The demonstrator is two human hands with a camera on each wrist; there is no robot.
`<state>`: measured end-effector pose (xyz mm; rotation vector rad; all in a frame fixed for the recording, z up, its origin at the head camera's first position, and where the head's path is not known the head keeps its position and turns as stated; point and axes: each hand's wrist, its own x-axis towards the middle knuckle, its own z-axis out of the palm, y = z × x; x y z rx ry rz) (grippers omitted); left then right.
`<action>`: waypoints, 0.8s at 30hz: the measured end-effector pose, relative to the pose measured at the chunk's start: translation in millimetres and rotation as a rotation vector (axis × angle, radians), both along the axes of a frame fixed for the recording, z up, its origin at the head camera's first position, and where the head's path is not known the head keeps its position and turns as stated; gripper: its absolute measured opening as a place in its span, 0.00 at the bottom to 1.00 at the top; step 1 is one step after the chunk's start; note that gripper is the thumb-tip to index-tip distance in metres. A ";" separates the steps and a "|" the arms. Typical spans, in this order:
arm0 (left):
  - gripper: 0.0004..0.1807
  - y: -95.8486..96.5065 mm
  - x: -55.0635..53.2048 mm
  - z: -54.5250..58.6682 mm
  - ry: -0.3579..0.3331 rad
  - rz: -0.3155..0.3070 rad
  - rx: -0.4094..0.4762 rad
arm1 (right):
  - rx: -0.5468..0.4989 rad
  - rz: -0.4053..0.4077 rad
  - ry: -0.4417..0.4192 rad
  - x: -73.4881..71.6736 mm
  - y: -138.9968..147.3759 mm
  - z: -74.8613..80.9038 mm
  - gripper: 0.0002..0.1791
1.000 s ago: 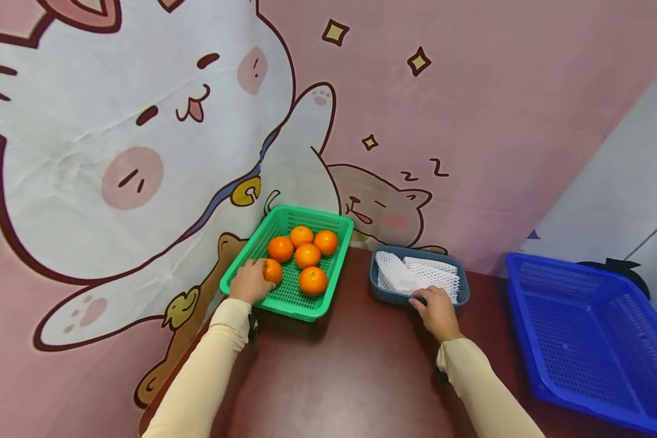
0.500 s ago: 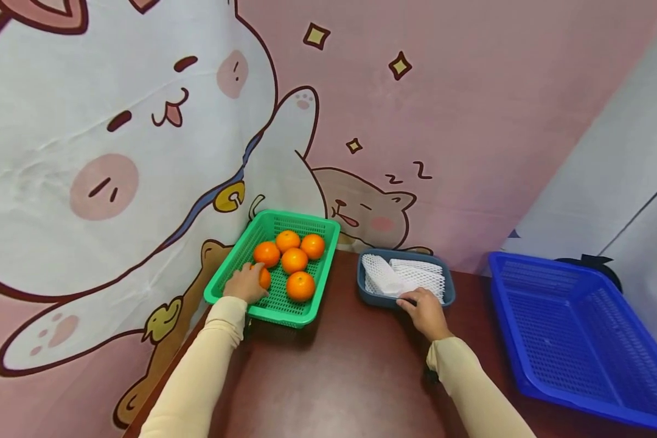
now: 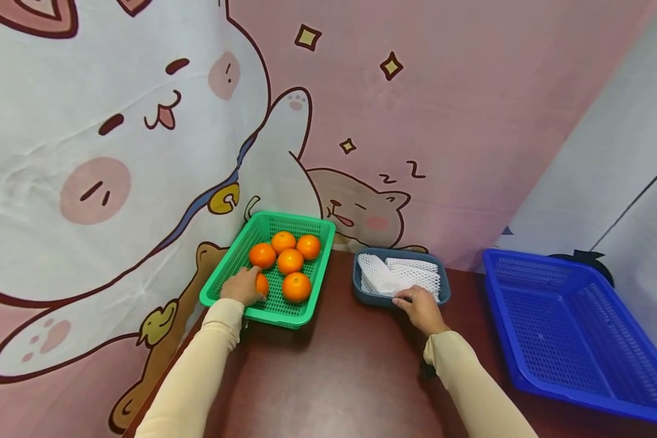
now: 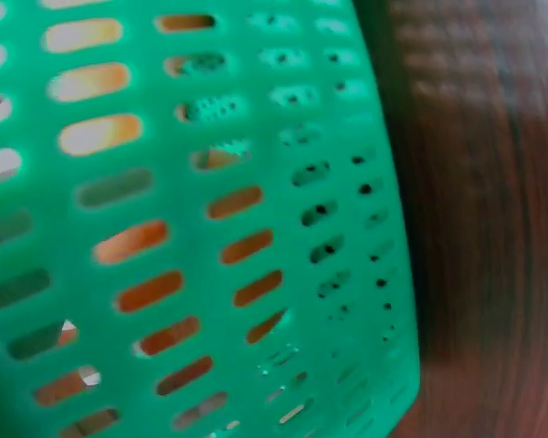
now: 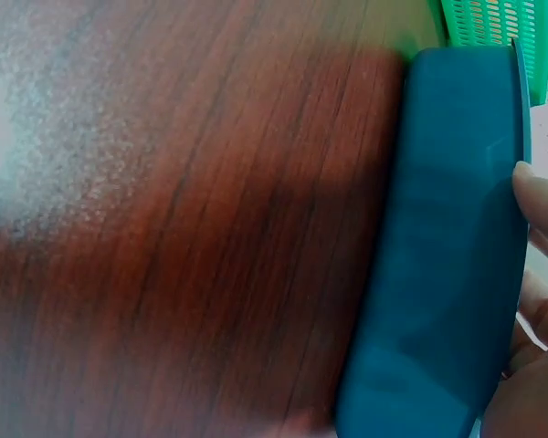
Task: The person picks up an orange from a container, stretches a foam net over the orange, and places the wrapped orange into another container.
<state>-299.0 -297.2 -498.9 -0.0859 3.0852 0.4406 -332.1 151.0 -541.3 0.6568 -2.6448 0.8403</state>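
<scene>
In the head view my left hand [image 3: 242, 286] reaches into the green basket [image 3: 321, 277], its fingers curled over an orange [image 3: 261, 285] at the near left corner. Several more oranges [image 3: 290, 261] lie in that basket. The left wrist view shows only the slotted basket wall [image 4: 178, 292], with orange colour behind the slots; the hand is out of that view. My right hand [image 3: 424, 310] holds the near rim of a small blue-grey basket [image 3: 444, 286]. White foam net sleeves [image 3: 413, 274] lie inside it. In the right wrist view the thumb [image 5: 537, 201] touches the rim, other fingers curled behind.
A large blue basket [image 3: 500, 331] stands at the right. All the baskets are on a dark red-brown table [image 3: 334, 377]. Behind them hangs a pink cloth [image 3: 460, 121] printed with cartoon cats.
The head view has turned slightly, so everything sits further left. My left hand has closed further over the near-left orange, covering more of it. My right hand stays at the small basket's rim.
</scene>
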 end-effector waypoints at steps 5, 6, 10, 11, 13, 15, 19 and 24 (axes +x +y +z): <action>0.41 8.5 6.4 7.4 0.150 -0.016 0.037 | -0.001 -0.003 -0.025 -1.7 1.9 1.3 0.02; 0.42 11.9 8.1 10.2 0.188 -0.020 0.046 | -0.001 -0.002 -0.027 -1.6 2.0 2.1 0.03; 0.43 31.3 19.6 24.8 0.331 -0.059 0.093 | -0.004 0.002 -0.031 -0.1 1.8 3.3 0.03; 0.43 38.1 23.3 29.3 0.365 -0.073 0.110 | -0.008 0.001 -0.030 0.4 1.6 3.2 0.03; 0.43 53.4 32.1 38.5 0.433 -0.110 0.146 | -0.011 0.003 -0.027 1.3 1.0 2.6 0.03; 0.43 71.2 42.3 47.2 0.491 -0.160 0.188 | -0.017 0.006 -0.026 1.7 -0.1 1.8 0.03; 0.41 112.8 66.0 58.7 0.551 -0.290 0.297 | -0.016 0.007 -0.018 2.6 -0.1 3.2 0.03; 0.40 160.3 97.5 52.8 0.425 -0.428 0.468 | -0.008 0.014 -0.012 2.2 -2.7 5.2 0.03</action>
